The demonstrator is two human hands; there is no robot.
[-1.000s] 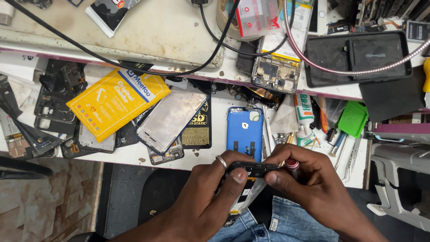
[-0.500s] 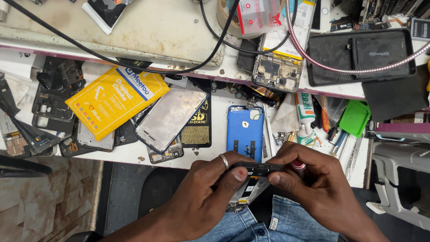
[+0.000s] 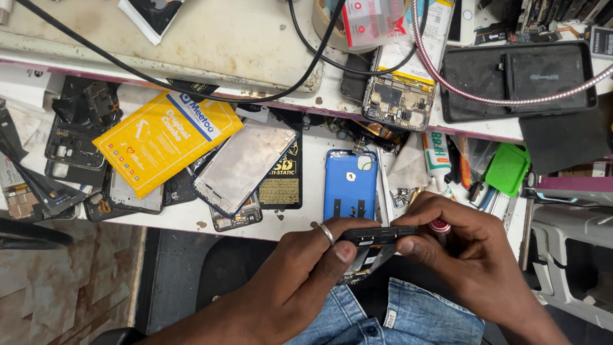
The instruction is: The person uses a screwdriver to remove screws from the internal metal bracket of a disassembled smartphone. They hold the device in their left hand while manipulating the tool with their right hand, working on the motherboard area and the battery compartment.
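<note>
My left hand, with a ring on one finger, grips a thin black phone frame edge-on over my lap. My right hand pinches the frame's right end and also holds a small tool with a red tip. Just beyond my hands, at the bench's front edge, lies a blue phone back cover. Part of the frame below my fingers is hidden.
The white bench carries a yellow packet, a grey phone panel, several dark phone parts at the left, a bare circuit board, black cables, a black mat, a green piece and a glue tube.
My hands have stayed over my lap, turning the black frame slightly. The fingers of my right hand have shifted along its right end. The bench items have not moved.
</note>
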